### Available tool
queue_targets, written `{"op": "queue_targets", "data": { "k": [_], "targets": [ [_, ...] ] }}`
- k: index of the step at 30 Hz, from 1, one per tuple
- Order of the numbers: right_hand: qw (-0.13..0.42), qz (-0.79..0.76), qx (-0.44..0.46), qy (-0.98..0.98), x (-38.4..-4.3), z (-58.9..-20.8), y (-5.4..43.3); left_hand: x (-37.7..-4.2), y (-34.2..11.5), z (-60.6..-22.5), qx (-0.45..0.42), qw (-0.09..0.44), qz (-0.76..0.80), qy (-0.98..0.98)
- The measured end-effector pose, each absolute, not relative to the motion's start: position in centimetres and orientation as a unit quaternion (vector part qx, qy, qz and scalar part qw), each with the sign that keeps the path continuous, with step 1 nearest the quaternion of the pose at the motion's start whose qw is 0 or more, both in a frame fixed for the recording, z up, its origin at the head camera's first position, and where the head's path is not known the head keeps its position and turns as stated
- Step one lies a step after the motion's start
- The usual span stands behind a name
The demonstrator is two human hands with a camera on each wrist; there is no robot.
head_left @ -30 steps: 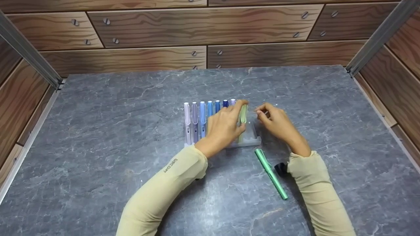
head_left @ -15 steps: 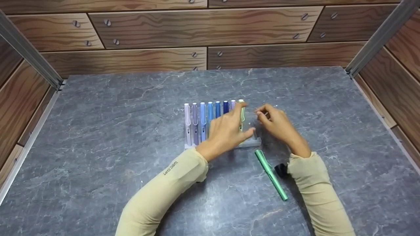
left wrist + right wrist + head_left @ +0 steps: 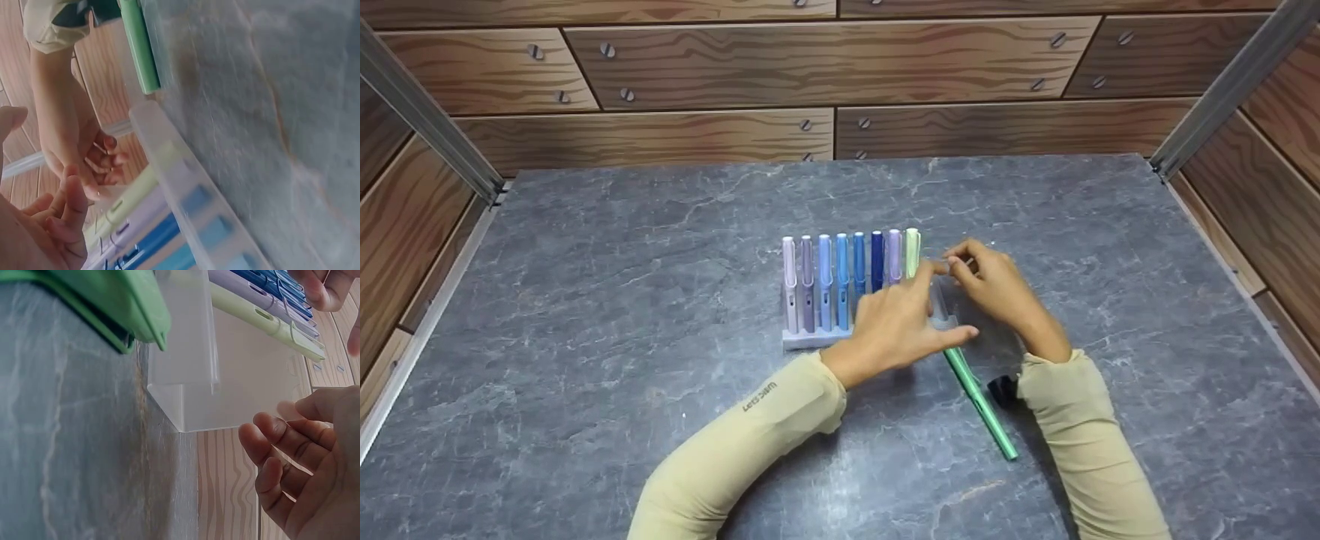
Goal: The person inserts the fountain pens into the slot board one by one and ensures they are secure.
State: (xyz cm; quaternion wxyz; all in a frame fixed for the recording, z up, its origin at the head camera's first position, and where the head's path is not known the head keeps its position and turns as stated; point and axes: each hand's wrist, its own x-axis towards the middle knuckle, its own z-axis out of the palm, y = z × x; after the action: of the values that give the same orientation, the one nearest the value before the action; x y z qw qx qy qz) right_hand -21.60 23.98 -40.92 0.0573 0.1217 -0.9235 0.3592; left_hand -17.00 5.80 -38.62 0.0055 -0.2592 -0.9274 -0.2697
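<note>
A clear pen stand (image 3: 819,340) holds a row of several capped pens in lilac, purple and blues, with a pale green pen (image 3: 913,251) last on the right. My left hand (image 3: 896,319) is over the right part of the stand, thumb and index finger spread and nothing between them. It hides the lower ends of several pens. My right hand (image 3: 990,281) pinches the stand's right edge; in the right wrist view, one fingertip shows through its clear panel (image 3: 242,371). A green pen (image 3: 979,405) lies slanted on the table in front of the stand.
The grey marbled table (image 3: 585,300) reaches back to a wood-patterned wall (image 3: 832,64). Metal posts (image 3: 431,105) rise at the back corners. A black strap piece (image 3: 1003,390) shows at the right cuff, close beside the green pen.
My left hand has let go of the pale green pen, spread its thumb and moved right and toward the front. My right hand has stayed at the stand's edge.
</note>
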Motion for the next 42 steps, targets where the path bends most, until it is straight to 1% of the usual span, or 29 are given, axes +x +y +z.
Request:
{"op": "queue_targets", "data": {
  "k": [7,12,19,31,42],
  "targets": [
    [0.059,0.356,0.121,-0.925,-21.5,-40.9,23.9,-16.4,6.4,-39.1,-0.247,-0.048,-0.276,-0.928],
    [0.063,0.362,0.12,-0.922,-21.6,-41.0,24.0,-16.0,6.9,-39.6,-0.246,-0.072,-0.286,-0.923],
    [0.061,0.363,0.12,-0.922,-21.6,-41.1,24.0,-15.5,7.7,-40.4,-0.242,-0.11,-0.242,-0.933],
    [0.062,0.365,0.122,-0.921,-21.6,-41.0,23.9,-15.6,8.2,-41.5,-0.248,-0.15,-0.209,-0.934],
    [0.058,0.362,0.117,-0.923,-21.6,-40.9,23.9,-15.6,8.8,-41.8,-0.238,-0.165,-0.165,-0.943]
  ]
}}
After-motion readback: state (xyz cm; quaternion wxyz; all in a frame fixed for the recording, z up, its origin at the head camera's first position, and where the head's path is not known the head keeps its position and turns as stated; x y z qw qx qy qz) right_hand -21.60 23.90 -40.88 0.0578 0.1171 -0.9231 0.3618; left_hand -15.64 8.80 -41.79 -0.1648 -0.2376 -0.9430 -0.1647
